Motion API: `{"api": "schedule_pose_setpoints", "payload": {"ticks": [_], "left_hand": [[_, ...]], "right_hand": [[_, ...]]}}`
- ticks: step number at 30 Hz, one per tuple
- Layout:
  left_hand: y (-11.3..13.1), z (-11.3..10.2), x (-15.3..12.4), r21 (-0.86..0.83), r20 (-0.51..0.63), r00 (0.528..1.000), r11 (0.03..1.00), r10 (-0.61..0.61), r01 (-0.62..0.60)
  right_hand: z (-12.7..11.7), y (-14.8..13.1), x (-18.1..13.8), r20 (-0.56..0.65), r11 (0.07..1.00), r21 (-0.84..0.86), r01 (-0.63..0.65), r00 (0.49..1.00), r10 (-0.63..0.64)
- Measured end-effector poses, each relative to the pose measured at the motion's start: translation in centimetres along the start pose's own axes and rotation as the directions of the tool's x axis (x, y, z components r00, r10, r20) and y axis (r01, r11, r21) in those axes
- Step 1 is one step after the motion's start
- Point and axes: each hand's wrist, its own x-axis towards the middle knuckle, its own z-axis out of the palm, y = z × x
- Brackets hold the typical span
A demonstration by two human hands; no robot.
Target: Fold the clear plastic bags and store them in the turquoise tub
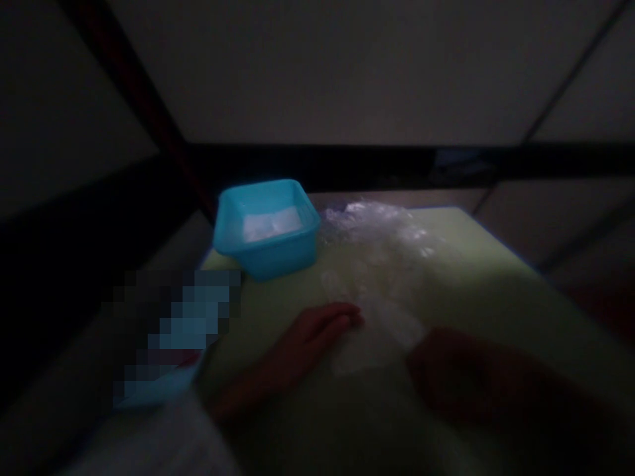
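A clear plastic bag (370, 340) lies across the pale green table between my hands. My left hand (317, 330) is at its left edge, thumb and fingertips closed together on the film. On the opposite side, my right hand (451, 373) is curled at the bag's right edge; dim light hides most of its fingers. Beyond them, more crumpled clear plastic bags (381, 228) are heaped, their folds catching light. Left of this heap stands a turquoise plastic basket (282, 258) with white, flat pieces (272, 225) inside, their kind unclear.
The pale green tabletop (496, 271) extends to the right of the plastic. Along the left edge is a blurred-out patch with a light blue item (163, 387). A pale panelled wall (347, 73) rises behind the table. The scene is very dark.
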Motion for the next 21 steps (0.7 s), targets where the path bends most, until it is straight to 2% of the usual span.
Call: {"api": "schedule_pose_setpoints", "payload": {"ticks": [3, 5, 8, 10, 13, 15, 18, 21], "left_hand": [[-0.9, -0.3, 0.0, -0.017, 0.051, 0.998, 0.999, 0.032, -0.031], [-1.5, -0.6, 0.0, 0.012, 0.082, 0.994, 0.998, 0.068, -0.069], [-1.9, -1.1, -0.2, 0.08, 0.156, 0.972, 0.979, 0.175, -0.189], [-1.8, -1.3, -0.4, 0.143, 0.19, 0.96, 0.962, 0.203, -0.232], [-1.2, -1.4, -0.8, 0.295, 0.219, 0.963, 0.93, 0.156, -0.217], [-0.6, -1.2, -1.0, 0.393, 0.249, 0.954, 0.883, 0.166, -0.257], [0.1, -0.7, -1.2, 0.462, 0.342, 0.895, 0.778, 0.287, -0.426], [0.2, -0.4, -1.1, 0.507, 0.425, 0.822, 0.652, 0.379, -0.563]], "right_hand": [[-0.4, 0.6, 0.2, -0.083, 0.995, 0.075, 0.057, 0.995, -0.051], [-0.5, 0.9, 0.2, -0.167, 0.975, 0.171, 0.14, 0.98, -0.112], [-0.6, 1.1, 0.2, -0.267, 0.929, 0.286, 0.233, 0.951, -0.156], [-0.8, 1.1, 0.1, -0.269, 0.926, 0.295, 0.234, 0.951, -0.154], [-1.0, 0.9, 0.1, -0.236, 0.933, 0.296, 0.203, 0.962, -0.135], [-1.0, 0.8, 0.1, -0.23, 0.94, 0.292, 0.178, 0.967, -0.111], [-0.7, 0.5, 0.2, -0.218, 0.951, 0.258, 0.171, 0.969, -0.115], [-0.5, 0.4, 0.4, -0.141, 0.965, 0.217, 0.149, 0.983, -0.12]]}}
